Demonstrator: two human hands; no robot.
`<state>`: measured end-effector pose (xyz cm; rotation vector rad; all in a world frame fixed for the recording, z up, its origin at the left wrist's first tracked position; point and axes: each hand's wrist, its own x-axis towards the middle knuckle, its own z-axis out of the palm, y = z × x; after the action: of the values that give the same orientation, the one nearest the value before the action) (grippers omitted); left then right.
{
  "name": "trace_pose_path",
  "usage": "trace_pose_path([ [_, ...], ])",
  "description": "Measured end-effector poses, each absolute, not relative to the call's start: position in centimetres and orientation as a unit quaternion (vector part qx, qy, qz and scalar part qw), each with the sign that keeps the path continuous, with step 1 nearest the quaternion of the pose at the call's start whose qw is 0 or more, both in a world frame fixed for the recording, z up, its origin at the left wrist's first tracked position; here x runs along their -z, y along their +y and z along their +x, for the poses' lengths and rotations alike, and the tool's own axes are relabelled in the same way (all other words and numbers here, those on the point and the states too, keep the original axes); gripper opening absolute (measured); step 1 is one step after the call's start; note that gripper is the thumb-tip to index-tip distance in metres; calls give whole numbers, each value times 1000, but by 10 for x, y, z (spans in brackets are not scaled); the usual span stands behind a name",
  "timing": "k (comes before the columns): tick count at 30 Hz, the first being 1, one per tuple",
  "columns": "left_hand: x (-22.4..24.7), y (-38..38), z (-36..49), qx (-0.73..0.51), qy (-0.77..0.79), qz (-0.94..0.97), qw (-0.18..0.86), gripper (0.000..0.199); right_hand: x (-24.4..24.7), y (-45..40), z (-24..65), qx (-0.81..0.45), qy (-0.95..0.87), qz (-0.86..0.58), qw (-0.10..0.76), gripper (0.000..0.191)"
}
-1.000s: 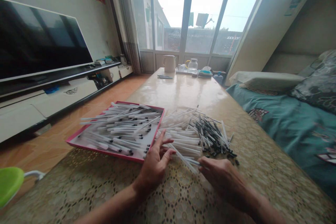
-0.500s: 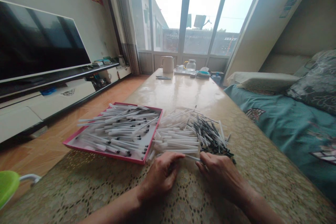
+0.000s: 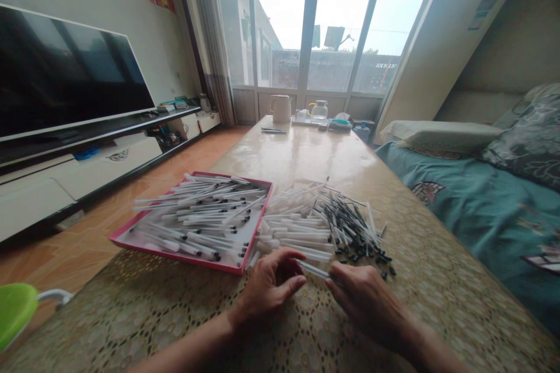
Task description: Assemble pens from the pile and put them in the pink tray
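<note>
My right hand [image 3: 365, 291] is closed around one end of a slim white pen tube [image 3: 314, 270], which points left above the table. My left hand [image 3: 273, 280] curves around the tube's other end, thumb and forefinger apart; whether a fingertip touches the tube is unclear. Just beyond my hands lie a heap of white pen barrels [image 3: 301, 236] and a pile of dark pen refills [image 3: 350, 218]. Small black plugs [image 3: 385, 259] are scattered near my right hand. To the left, pens with black ends [image 3: 201, 218] fill a pink-edged tray [image 3: 175, 257].
Translucent caps [image 3: 291, 198] lie behind the barrels. At the table's far end stand a beige jug [image 3: 280, 109], a glass pitcher [image 3: 319, 111] and a tissue pack [image 3: 339, 122]. A teal-covered sofa [image 3: 472, 210] flanks the right; a green stool [image 3: 17, 312] is at left.
My left thumb and forefinger have parted from their closer hold. The tube now shows thicker and slants down toward my right hand, which has shifted slightly downward.
</note>
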<state>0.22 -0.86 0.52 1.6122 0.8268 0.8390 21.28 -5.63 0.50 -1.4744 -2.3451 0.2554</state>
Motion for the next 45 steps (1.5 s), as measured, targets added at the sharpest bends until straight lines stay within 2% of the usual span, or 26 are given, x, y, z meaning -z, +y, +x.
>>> trace_pose_path([
  [3, -5, -10, 6, -338, 308, 570, 683, 34, -5, -57, 207, -130, -829, -509, 191, 23],
  [5, -5, -11, 7, -330, 303, 527, 722, 31, -6, -57, 204, -159, -830, -493, 206, 23],
  [8, -5, -10, 6, -347, 314, 483, 740, 28, -9, -57, 206, -209, -805, -493, 256, 26],
  [12, -3, -7, 3, -388, 331, 429, 746, 28, -12, -54, 220, -315, -711, -536, 329, 43],
  [16, -2, -6, 1, -402, 332, 417, 744, 28, -7, -52, 232, -378, -672, -531, 350, 45],
  [25, 0, -6, 1, -408, 354, 418, 731, 30, -6, -50, 232, -322, -714, -529, 327, 40],
  [31, -3, -6, 3, -416, 370, 411, 722, 34, -4, -48, 233, -326, -694, -533, 359, 33],
  [39, -4, -6, 3, -418, 371, 422, 714, 34, -1, -45, 235, -272, -719, -545, 335, 44],
  [45, -6, -4, 4, -421, 371, 420, 713, 35, -1, -45, 234, -291, -702, -552, 343, 30],
])
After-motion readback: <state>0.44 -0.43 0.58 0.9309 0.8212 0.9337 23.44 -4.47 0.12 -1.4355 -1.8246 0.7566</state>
